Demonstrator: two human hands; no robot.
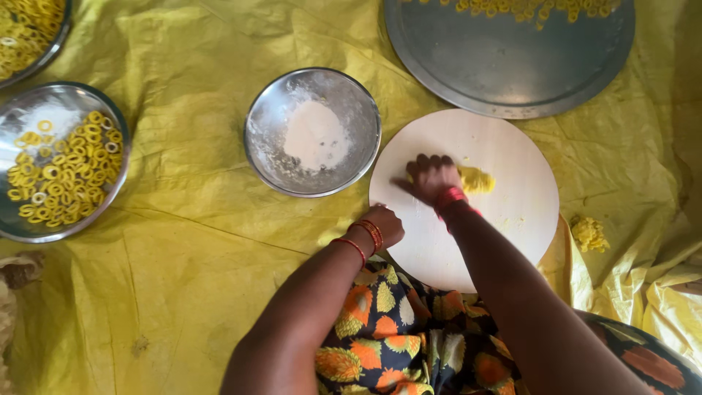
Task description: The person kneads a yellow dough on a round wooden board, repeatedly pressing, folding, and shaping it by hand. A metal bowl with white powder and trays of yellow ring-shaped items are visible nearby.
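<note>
A round pale wooden board (504, 146) lies on the yellow sheet in front of me. My right hand (431, 178) presses flat on the board, fingers together, over a lump of yellow dough (477, 179) that shows at its right side. My left hand (384, 223) rests curled at the board's near left edge, red bangles on the wrist; I cannot see anything held in it.
A steel bowl of white flour (314, 132) stands left of the board. A steel plate of small yellow dough rings (58, 164) sits far left, another (25, 29) at top left. A big steel tray (512, 58) lies beyond the board. A dough piece (589, 234) lies to the right.
</note>
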